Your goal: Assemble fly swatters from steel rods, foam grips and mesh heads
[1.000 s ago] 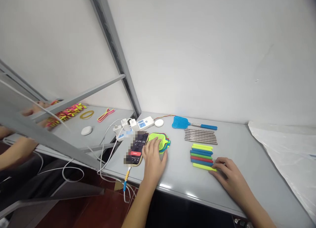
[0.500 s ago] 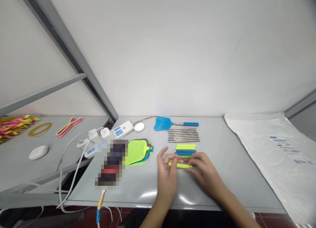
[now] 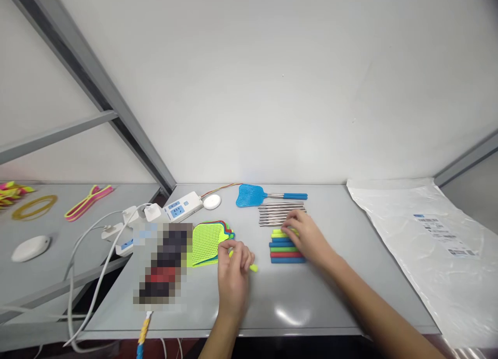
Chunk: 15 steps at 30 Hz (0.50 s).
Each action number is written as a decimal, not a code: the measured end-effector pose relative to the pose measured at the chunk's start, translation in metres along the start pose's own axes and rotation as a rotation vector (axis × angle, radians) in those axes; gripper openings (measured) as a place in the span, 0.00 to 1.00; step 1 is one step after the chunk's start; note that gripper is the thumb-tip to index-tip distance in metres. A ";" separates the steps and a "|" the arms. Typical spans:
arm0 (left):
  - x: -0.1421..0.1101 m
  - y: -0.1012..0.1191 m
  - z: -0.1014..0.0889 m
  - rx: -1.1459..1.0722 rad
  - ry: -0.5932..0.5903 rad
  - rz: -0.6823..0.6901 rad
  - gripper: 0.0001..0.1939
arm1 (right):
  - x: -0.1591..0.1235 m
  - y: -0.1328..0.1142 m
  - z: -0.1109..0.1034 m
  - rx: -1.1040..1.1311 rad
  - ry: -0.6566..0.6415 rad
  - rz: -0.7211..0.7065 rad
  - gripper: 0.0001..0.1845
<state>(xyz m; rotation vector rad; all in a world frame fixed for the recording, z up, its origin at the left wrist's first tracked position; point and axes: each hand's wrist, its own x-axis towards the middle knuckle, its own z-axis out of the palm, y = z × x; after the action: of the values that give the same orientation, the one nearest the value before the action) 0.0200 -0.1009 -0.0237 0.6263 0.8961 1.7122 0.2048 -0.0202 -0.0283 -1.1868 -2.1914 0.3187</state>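
My left hand (image 3: 233,265) is closed around a yellow-green handle (image 3: 252,267), just right of a stack of mesh swatter heads (image 3: 208,239) with a yellow-green one on top. My right hand (image 3: 305,237) reaches over a row of coloured handles (image 3: 286,251), its fingers by the metal rods (image 3: 280,215) behind them. What those fingers hold, if anything, is hidden. A finished blue swatter (image 3: 252,195) lies at the back.
A blurred phone (image 3: 163,263) with a cable lies left of the heads. Power strips (image 3: 179,207) and a white puck (image 3: 212,202) sit behind it. A clear plastic bag (image 3: 424,234) covers the right side. Rubber bands (image 3: 33,207) lie on the left table.
My left hand took the yellow-green handle from the front of the row and carried it left toward the mesh heads. My right hand moved back toward the rods. The view shifted right.
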 end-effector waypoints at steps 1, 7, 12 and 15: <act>0.001 -0.001 -0.005 0.096 -0.011 0.025 0.05 | 0.004 0.011 -0.002 -0.043 -0.013 0.007 0.10; -0.003 -0.010 -0.012 0.829 -0.299 0.063 0.07 | 0.021 0.032 0.000 -0.159 -0.081 -0.049 0.09; -0.002 -0.008 -0.005 1.027 -0.440 0.064 0.10 | 0.031 0.020 0.004 -0.188 -0.149 -0.096 0.07; 0.000 -0.007 -0.006 1.069 -0.442 0.054 0.10 | 0.039 0.015 0.008 -0.221 -0.184 -0.133 0.07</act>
<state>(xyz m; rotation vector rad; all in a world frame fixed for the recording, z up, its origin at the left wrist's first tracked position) 0.0196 -0.1014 -0.0332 1.6547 1.4342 0.9469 0.1941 0.0211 -0.0260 -1.1579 -2.5049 0.1355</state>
